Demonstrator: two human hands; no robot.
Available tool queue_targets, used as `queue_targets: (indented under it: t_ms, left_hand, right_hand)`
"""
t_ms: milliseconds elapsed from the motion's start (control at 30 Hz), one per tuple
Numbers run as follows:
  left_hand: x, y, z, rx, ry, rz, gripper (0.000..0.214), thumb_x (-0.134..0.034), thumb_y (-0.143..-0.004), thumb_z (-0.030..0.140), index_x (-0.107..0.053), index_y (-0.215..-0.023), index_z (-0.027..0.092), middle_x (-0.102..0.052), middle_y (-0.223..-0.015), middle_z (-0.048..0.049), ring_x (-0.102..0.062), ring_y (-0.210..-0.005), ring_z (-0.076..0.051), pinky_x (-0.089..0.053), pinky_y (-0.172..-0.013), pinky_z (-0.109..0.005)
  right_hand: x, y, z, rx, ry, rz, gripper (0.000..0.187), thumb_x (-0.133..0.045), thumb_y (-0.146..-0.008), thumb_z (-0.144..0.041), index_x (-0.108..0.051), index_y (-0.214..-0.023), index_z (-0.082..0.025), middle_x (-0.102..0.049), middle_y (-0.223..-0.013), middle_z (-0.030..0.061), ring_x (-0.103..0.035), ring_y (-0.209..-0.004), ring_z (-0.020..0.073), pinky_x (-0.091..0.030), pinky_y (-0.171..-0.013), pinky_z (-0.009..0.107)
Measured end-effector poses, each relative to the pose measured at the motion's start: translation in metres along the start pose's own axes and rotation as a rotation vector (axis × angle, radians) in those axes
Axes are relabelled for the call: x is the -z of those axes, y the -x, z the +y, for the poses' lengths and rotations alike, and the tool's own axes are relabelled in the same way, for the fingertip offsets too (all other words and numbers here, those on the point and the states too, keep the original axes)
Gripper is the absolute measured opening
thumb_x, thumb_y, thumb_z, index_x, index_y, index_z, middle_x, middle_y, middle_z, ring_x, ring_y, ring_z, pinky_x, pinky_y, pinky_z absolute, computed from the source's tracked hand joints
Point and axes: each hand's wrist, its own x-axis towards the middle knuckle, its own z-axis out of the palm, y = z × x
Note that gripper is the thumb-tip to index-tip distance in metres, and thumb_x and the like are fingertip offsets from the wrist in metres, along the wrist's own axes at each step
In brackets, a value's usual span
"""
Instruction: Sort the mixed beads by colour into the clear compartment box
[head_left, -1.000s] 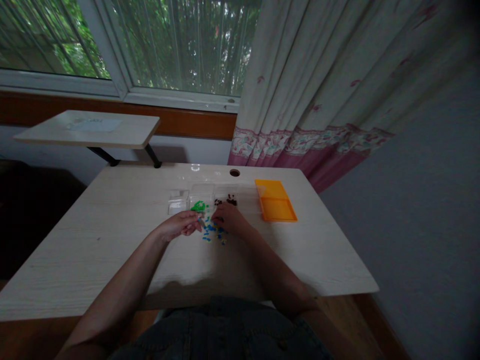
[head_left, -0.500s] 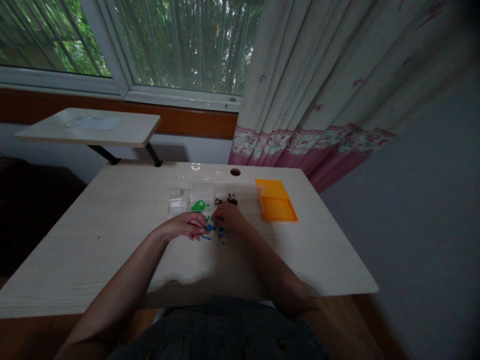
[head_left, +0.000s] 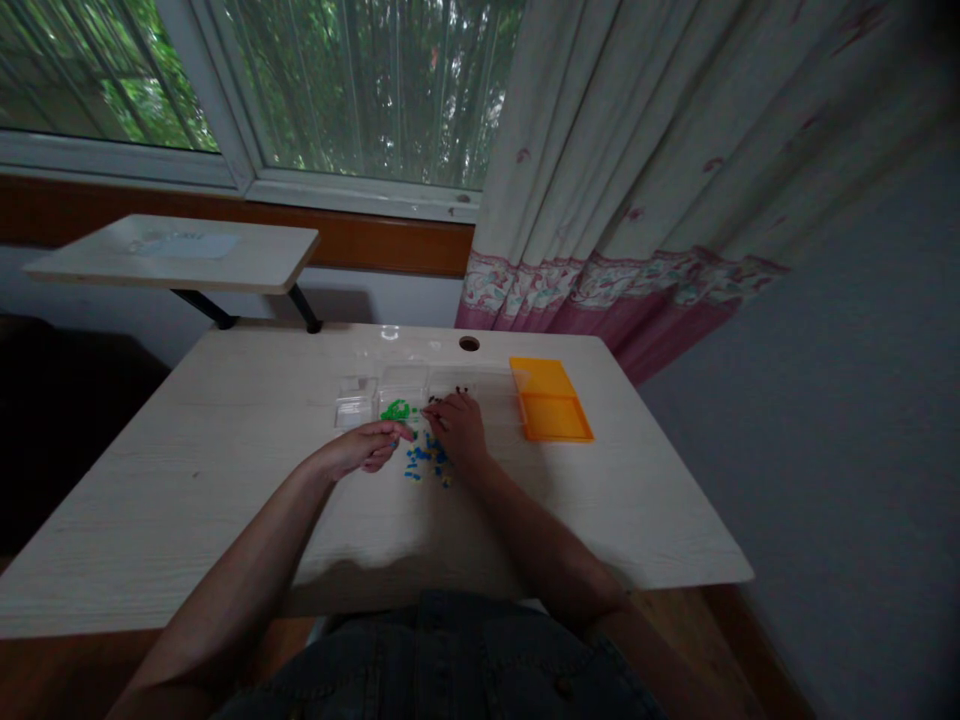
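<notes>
Several small blue and yellow pieces (head_left: 427, 457) lie loose on the table between my hands. My left hand (head_left: 367, 448) is at their left, fingers drawn together with the index finger pointing right; whatever it pinches is too small to name. My right hand (head_left: 460, 428) reaches over the near edge of a clear divided tray (head_left: 405, 376), its fingertips pinched close to the green pieces. What lies between those fingertips cannot be made out. Small green pieces (head_left: 396, 410) sit in one tray compartment. Dark brown pieces (head_left: 460, 390) in the compartment beside it are partly covered by my right hand.
An open orange case (head_left: 555, 412) lies right of the tray. Small clear boxes (head_left: 355, 402) stand at its left. A round hole (head_left: 469, 344) is in the table (head_left: 225, 480) near the back edge. A raised shelf (head_left: 180, 270) stands at the back left.
My right hand has moved up and away from the loose blue and yellow pieces, towards the tray. My left hand has shifted slightly upwards and its fingers have drawn together, uncovering more of the pieces.
</notes>
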Motion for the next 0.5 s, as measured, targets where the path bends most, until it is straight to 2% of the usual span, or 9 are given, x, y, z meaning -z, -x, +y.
queue_targets:
  t_ms: [100, 233, 367, 500]
  left_hand:
    - [-0.001, 0.0, 0.0, 0.015, -0.012, 0.024, 0.035, -0.066, -0.087, 0.043, -0.058, -0.108, 0.016, -0.027, -0.056, 0.0105, -0.021, -0.041, -0.003, -0.014, -0.039, -0.015]
    - [-0.002, -0.001, 0.001, 0.012, -0.014, 0.032, 0.035, -0.066, -0.087, 0.044, -0.059, -0.107, 0.016, -0.026, -0.056, 0.0104, -0.02, -0.041, -0.003, -0.013, -0.038, -0.014]
    - [-0.002, 0.0, 0.003, 0.007, -0.002, 0.038, 0.032, -0.065, -0.088, 0.042, -0.058, -0.106, 0.017, -0.027, -0.056, 0.0106, -0.019, -0.04, -0.003, -0.011, -0.038, -0.014]
    - [-0.001, 0.001, 0.004, 0.001, -0.003, 0.008, 0.031, -0.065, -0.088, 0.039, -0.058, -0.107, 0.016, -0.031, -0.056, 0.0099, -0.02, -0.04, -0.003, -0.009, -0.038, -0.015]
  right_hand:
    - [-0.007, 0.002, -0.002, -0.039, 0.033, 0.024, 0.017, -0.062, -0.094, -0.032, -0.076, -0.095, -0.023, -0.068, -0.094, 0.0071, -0.055, -0.097, 0.0221, -0.036, -0.094, 0.037]
    - [-0.01, 0.002, -0.004, -0.025, 0.07, 0.002, 0.023, -0.056, -0.097, -0.035, -0.075, -0.102, -0.024, -0.067, -0.095, 0.0086, -0.053, -0.099, 0.0236, -0.035, -0.093, 0.038]
    - [-0.008, 0.002, -0.001, -0.018, 0.051, 0.015, 0.027, -0.05, -0.1, -0.03, -0.073, -0.111, -0.023, -0.067, -0.095, 0.0081, -0.054, -0.097, 0.0222, -0.036, -0.093, 0.036]
    - [-0.004, 0.001, 0.007, -0.051, 0.012, 0.054, 0.025, -0.051, -0.099, -0.027, -0.073, -0.111, -0.022, -0.069, -0.097, 0.0077, -0.056, -0.098, 0.0222, -0.038, -0.094, 0.036]
